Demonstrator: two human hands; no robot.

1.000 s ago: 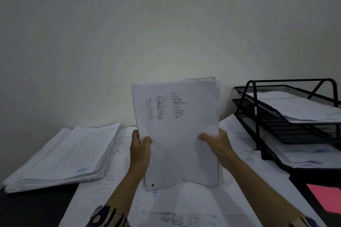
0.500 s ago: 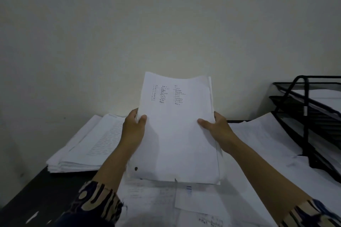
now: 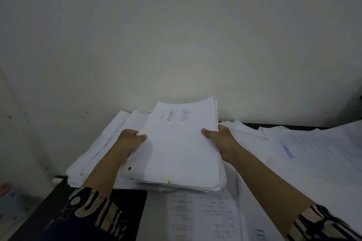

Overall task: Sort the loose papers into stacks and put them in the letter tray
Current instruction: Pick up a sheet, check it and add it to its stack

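Surface: a dark tabletop (image 3: 133,207) showed bare only at the lower left and as a thin strip along the far edge; papers covered the rest.
Room: a plain pale wall (image 3: 176,35) rose directly behind the table, dimly lit.
Floor corner: something pink (image 3: 4,190) lay at the far left edge, too blurred to identify.
Hands: two, both in view, set apart on opposite long edges of the same bundle.
Left hand (image 3: 130,143): gripped the bundle's left edge, thumb on top, fingers underneath.
Right hand (image 3: 223,141): gripped the right edge the same way, thumb on the top sheet.
Sleeves: two patterned cuffs, one per forearm, at the bottom of the view.
Held bundle (image 3: 180,148): one thick sheaf of white sheets, over the left pile, its near edge low against it; whether it rested fully I could not tell.
Bundle direction: long axis ran away from the person toward the wall, leaning slightly right; the printed lines sat at the far end.
Left pile (image 3: 101,148): one stack beneath and left of the bundle.
Loose sheets (image 3: 313,158): spread over the right side and the near middle, overlapping; count unclear.
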